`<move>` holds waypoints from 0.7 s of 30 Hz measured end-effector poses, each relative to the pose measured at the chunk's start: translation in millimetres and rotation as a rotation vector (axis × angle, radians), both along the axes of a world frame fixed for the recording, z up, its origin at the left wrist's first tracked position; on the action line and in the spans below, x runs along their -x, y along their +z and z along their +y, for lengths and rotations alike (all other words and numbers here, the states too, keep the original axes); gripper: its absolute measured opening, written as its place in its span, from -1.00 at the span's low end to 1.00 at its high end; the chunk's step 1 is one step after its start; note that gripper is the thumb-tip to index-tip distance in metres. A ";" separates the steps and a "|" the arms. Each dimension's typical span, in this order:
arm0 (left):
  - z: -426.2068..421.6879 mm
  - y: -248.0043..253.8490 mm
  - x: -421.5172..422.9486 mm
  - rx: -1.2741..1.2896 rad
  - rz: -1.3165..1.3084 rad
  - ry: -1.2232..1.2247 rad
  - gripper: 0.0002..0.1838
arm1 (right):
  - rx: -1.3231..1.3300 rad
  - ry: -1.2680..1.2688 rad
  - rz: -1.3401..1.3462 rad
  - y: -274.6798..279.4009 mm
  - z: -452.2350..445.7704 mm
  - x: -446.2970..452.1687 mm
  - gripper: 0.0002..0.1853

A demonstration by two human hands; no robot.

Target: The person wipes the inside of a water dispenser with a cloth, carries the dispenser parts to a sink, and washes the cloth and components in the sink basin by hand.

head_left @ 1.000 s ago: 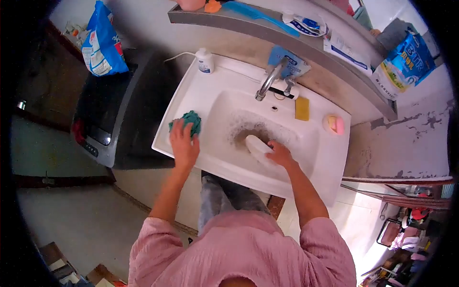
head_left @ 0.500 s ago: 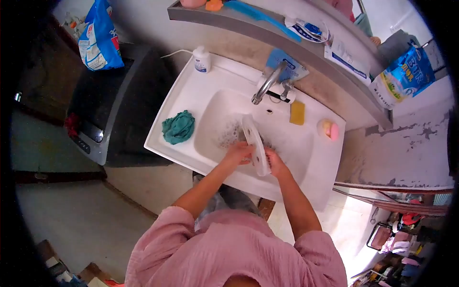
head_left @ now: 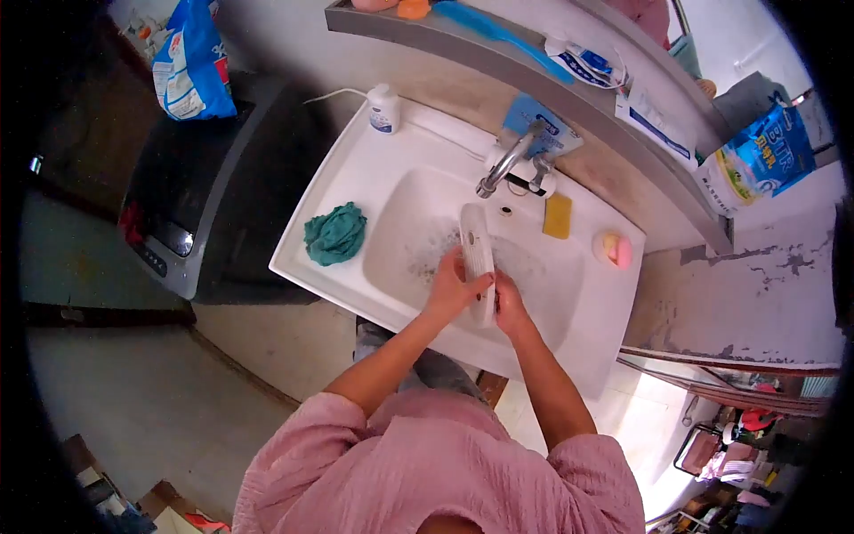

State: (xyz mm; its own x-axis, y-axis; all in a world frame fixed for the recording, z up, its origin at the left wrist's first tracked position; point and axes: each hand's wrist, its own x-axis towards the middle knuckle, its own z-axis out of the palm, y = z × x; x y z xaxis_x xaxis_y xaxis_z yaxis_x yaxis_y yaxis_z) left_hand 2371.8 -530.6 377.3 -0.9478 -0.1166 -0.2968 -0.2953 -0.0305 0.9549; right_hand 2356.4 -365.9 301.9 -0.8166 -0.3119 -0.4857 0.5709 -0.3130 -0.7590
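Note:
A long white plastic piece (head_left: 478,254) is held upright on its edge over the basin of the white sink (head_left: 405,298). Around its left side my left hand (head_left: 454,287) is closed, thumb across its face. My right hand (head_left: 507,303) grips its lower right side, fingers partly hidden behind it. Grey, sudsy water lies in the basin beneath. A crumpled green cloth (head_left: 335,234) rests on the sink's left ledge. The chrome faucet (head_left: 509,169) stands behind the piece, and no stream shows from it.
A white bottle (head_left: 383,110) stands at the sink's back left corner. Right of the faucet are a yellow sponge (head_left: 558,216) and a soap dish with pink soap (head_left: 614,250). A grey shelf (head_left: 498,67) runs above. A dark machine (head_left: 222,187) stands left, bearing a blue bag (head_left: 191,67).
My left hand has left the green cloth and taken hold of the white piece. The piece has been lifted from the basin and turned upright between both hands.

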 end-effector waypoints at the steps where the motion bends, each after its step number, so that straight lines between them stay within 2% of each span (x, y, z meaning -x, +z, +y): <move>1: -3.8 4.1 -1.1 -0.018 -0.009 -0.024 -0.16 | 0.001 0.003 0.016 -11.2 5.0 2.0 -0.61; 2: -9.3 -6.2 0.0 -0.074 -0.016 -0.046 -0.22 | 0.001 0.008 0.035 -22.3 9.3 3.3 -0.58; 4: -18.6 -31.7 2.9 -0.190 -0.031 -0.090 -0.34 | 0.133 -0.078 -0.127 -15.5 5.2 -0.8 -0.59; 5: -17.3 -37.4 3.0 -0.111 0.094 -0.053 -0.39 | 0.198 -0.121 -0.206 -8.7 3.5 -1.1 -0.59; 7: -15.9 -33.1 0.1 0.049 0.338 0.022 -0.46 | 0.140 -0.043 -0.144 -0.4 6.7 -2.0 -0.56; 10: -23.1 0.0 12.0 0.106 0.346 0.076 -0.45 | 0.120 -0.015 -0.107 19.1 1.7 -6.3 -0.54; 13: -29.5 20.7 18.3 0.138 0.388 0.025 -0.49 | 0.134 -0.042 -0.113 24.1 -3.1 -9.6 -0.55; 16: -27.2 18.9 15.6 0.395 0.508 -0.035 -0.58 | 0.088 -0.062 -0.108 25.3 -5.0 -13.5 -0.57; 19: -20.0 19.9 4.5 0.548 0.488 -0.027 -0.71 | -0.013 0.021 -0.003 8.8 4.4 -9.5 -0.60; 21: -9.6 2.6 5.4 0.381 0.464 0.024 -0.66 | -0.063 0.034 0.025 1.8 8.0 -8.2 -0.61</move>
State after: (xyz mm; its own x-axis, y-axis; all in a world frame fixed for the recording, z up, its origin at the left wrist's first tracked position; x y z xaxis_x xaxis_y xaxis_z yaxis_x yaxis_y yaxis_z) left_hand 2366.4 -540.2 379.9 -0.9641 -0.1568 0.2144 0.1516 0.3379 0.9289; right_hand 2364.6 -357.9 303.7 -0.8181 -0.3091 -0.4849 0.5612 -0.2451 -0.7905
